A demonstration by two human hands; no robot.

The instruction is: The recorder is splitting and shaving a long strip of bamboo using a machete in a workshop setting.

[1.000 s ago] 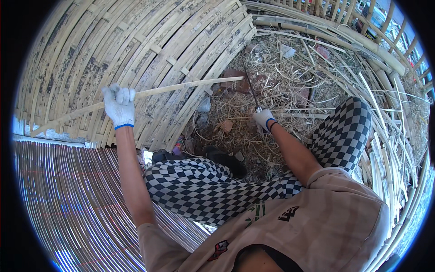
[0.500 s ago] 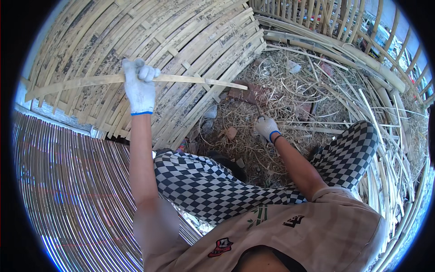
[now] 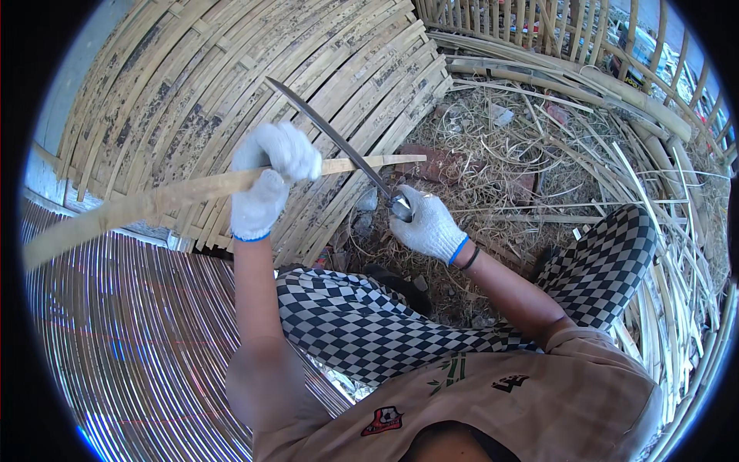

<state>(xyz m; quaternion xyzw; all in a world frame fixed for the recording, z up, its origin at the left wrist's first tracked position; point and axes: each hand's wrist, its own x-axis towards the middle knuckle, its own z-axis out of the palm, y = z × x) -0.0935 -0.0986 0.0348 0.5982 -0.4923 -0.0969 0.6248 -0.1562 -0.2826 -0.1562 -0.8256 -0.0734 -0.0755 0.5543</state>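
**A:** Bamboo strip (image 3: 177, 194) sits level in front of you, running from the far left edge across to a tip just past the blade. Your left hand (image 3: 269, 181) is closed tight around it near the middle, glove wrapped full over the slat. Your right hand (image 3: 427, 225) is shut on the handle of the long knife (image 3: 331, 138), and the blade slants up and left so that it crosses the strip close beside your left fist.

**B:** So how should you work it from there?

**A:** My judgement: keep the edge angled away from the left glove and let it bite on the free end, toward the tip, not toward the knuckles. Hold the strip steady with the left hand and let the right wrist do the travel. The blade looks very near the left fingers, so a slip would run that way first.

**B:** And room to move?

**A:** Tight on the left and ahead: the curved woven bamboo wall (image 3: 231, 85) rises just behind the strip, and its long tail reaches over the ribbed mat (image 3: 115, 331) at your lower left. Your checkered trousers (image 3: 369, 331) lie right under both hands, so do not draw the knife down toward the knee. The open side is to the right, over the straw-littered ground (image 3: 523, 146), though loose bamboo slats (image 3: 670, 254) pile up along the far right rim.
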